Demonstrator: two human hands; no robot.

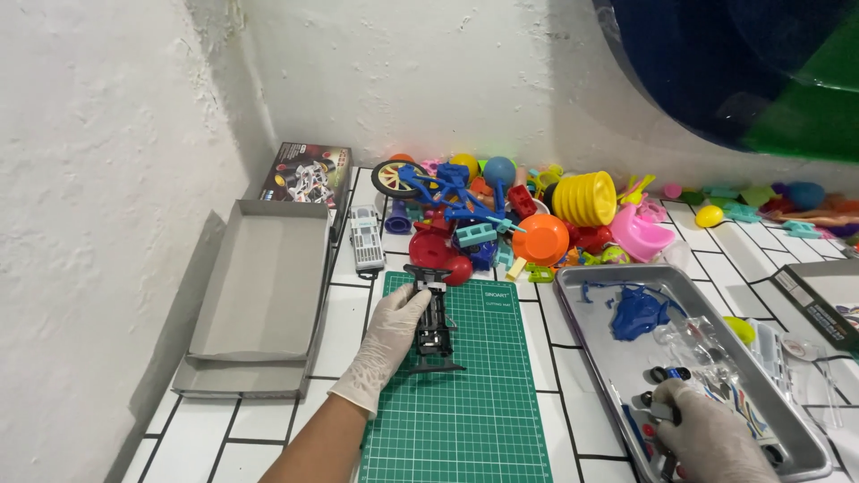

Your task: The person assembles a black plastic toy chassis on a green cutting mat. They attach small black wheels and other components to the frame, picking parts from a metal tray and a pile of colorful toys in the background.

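My left hand, in a white glove, rests on the green cutting mat and holds the left side of a black toy car chassis lying lengthwise on the mat. My gloved right hand is inside the metal tray at the lower right, fingers closed over small dark parts there, next to black wheels. A blue car body shell lies in the tray's upper part, and clear plastic pieces sit beside it.
An open grey cardboard box lies left of the mat, a printed box lid behind it. A heap of colourful plastic toys fills the back of the white tiled counter. Another box sits at the right edge.
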